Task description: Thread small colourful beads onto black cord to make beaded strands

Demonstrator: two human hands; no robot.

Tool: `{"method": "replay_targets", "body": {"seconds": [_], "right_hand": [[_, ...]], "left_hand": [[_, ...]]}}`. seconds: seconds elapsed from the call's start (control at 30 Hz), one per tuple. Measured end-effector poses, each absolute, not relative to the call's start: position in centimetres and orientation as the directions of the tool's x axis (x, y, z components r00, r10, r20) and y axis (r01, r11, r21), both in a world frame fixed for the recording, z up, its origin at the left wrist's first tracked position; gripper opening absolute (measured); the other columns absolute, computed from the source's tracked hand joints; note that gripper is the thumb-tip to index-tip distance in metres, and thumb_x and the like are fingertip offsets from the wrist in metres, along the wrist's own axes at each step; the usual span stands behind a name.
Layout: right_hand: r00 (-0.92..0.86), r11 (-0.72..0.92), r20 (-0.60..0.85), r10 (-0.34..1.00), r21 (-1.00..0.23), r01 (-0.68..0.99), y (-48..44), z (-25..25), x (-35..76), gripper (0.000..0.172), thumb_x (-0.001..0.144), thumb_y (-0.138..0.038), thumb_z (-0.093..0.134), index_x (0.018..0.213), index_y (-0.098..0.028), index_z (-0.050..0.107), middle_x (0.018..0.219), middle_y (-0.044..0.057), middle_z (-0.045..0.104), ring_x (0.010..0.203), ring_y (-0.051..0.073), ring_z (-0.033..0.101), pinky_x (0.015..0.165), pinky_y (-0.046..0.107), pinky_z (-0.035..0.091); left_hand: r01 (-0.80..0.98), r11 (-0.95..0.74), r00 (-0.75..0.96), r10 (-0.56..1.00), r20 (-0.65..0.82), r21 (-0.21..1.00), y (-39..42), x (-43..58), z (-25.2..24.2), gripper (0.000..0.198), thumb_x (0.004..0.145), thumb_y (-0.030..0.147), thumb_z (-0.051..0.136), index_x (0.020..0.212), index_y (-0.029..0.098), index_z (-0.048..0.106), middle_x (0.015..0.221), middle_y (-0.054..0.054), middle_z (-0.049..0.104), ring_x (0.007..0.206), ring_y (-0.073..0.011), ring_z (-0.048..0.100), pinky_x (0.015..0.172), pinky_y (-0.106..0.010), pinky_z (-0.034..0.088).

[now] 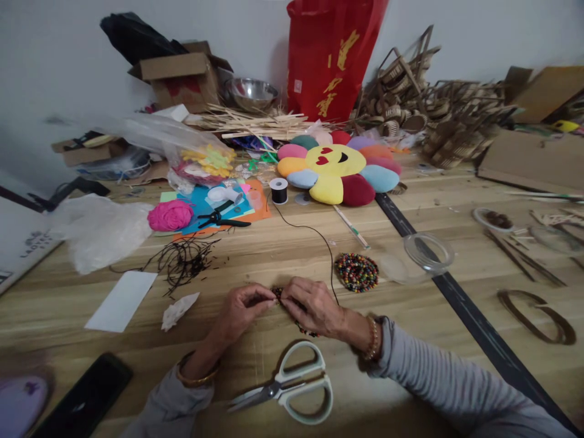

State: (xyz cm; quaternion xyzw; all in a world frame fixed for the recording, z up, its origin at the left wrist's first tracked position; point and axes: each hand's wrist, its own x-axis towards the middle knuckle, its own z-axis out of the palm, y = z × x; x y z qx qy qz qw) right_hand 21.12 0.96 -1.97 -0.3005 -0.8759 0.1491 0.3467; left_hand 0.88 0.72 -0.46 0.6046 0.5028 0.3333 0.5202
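Note:
My left hand [244,307] and my right hand [314,304] meet over the table, fingertips pinched on a small string of multicoloured beads [278,294]. Part of the bead string hangs out below my right hand; the rest is hidden by the fingers. A black cord [314,228] runs from the spool [279,191] toward my right hand, where its end is hidden. Just beyond my right hand lies a coiled heap of colourful beads [357,272]. Nearer me than both hands, scissors with pale handles [292,383] lie on the table, blades to the left.
Left are cut black cords [187,261], a white card [122,301], crumpled tissue [179,310], pliers [221,218], pink yarn [170,215] and a phone [84,398]. A flower cushion [337,164] and red bag [333,61] stand behind. A clear round lid [429,252] lies right.

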Motion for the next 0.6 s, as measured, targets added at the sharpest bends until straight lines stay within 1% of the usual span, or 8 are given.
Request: {"method": "replay_targets", "body": {"seconds": [0.17,0.4,0.6], "right_hand": [[-0.569,0.766,0.518,0.639,-0.492,0.413,0.99,-1.89,21.1,0.012,0.094,-0.02,0.045,0.087,-0.018,0.055,0.079,0.005,0.061,0.07,0.015,0.057,0.064,0.024,0.046],[-0.58,0.768,0.511,0.635,-0.498,0.403,1.06,-1.96,20.98,0.014,0.094,-0.02,0.044,0.088,-0.018,0.056,0.08,0.005,0.062,0.071,0.015,0.057,0.064,0.024,0.046],[-0.571,0.764,0.515,0.64,-0.507,0.398,1.07,-2.26,20.92,0.013,0.094,-0.02,0.045,0.089,-0.018,0.056,0.08,0.005,0.061,0.071,0.015,0.057,0.063,0.024,0.045]], "left_hand": [[0.252,0.035,0.275,0.956,-0.106,0.967,0.77,0.85,-0.86,0.012,0.067,0.026,0.07,0.072,0.014,0.071,0.071,-0.005,0.072,0.068,-0.0167,0.063,0.064,-0.024,0.05],[0.205,0.06,0.272,0.955,-0.116,0.977,0.88,0.85,-1.16,0.012,0.065,0.022,0.071,0.073,0.014,0.071,0.071,-0.005,0.072,0.068,-0.0164,0.064,0.066,-0.025,0.051],[0.191,0.075,0.284,0.95,-0.128,0.979,0.92,0.78,-1.3,0.014,0.065,0.023,0.072,0.074,0.014,0.07,0.07,-0.004,0.07,0.067,-0.0158,0.063,0.065,-0.025,0.05]]}}
